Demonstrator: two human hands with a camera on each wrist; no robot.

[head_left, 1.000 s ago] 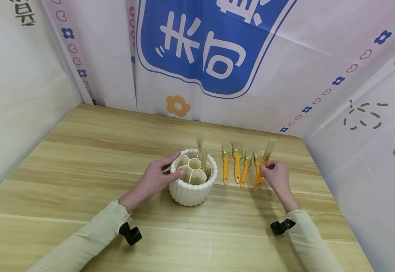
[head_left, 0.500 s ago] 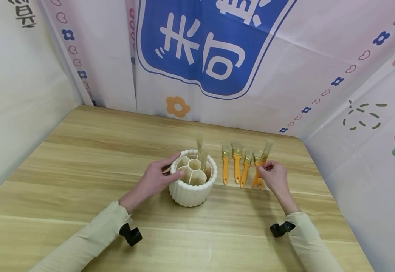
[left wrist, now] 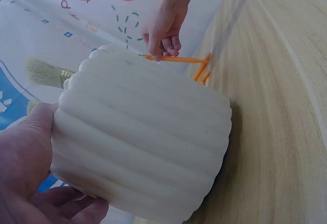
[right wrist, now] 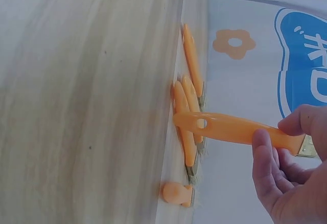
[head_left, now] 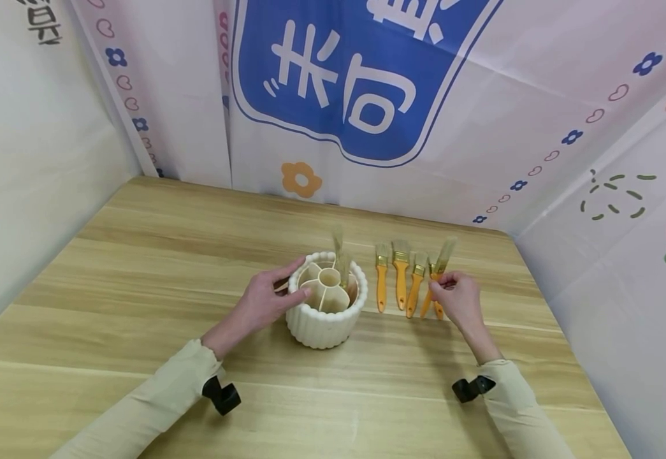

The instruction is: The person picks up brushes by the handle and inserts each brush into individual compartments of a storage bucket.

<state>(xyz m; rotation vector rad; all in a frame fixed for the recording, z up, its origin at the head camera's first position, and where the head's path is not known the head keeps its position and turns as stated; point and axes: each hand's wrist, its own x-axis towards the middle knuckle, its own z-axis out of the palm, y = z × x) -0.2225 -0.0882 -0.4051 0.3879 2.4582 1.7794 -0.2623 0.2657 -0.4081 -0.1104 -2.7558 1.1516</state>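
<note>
My left hand [head_left: 264, 299] grips the side of a white ribbed pot [head_left: 320, 330], its thumb over the rim. Petal-shaped compartments surround a round centre tube inside the pot, and paintbrush bristles [head_left: 342, 264] stick up from its back right part; the handles there are hidden. To the right, my right hand [head_left: 461, 299] pinches a paintbrush [right wrist: 225, 127] by its orange handle, near the metal band. That brush tilts with its bristles up and overlaps the rightmost lying brush [head_left: 438, 311] in the head view. Fingertips and thumb meet on the handle in the right wrist view.
Several orange-handled paintbrushes [head_left: 400, 280] lie in a row between the pot and my right hand, bristles toward the back. Printed fabric walls [head_left: 378, 185] border the wooden table [head_left: 287, 408] at the back and both sides.
My right hand has shifted slightly left with the pinched paintbrush, and the brush's handle end has come closer to the row's middle. The left hand and pot have stayed in place.
</note>
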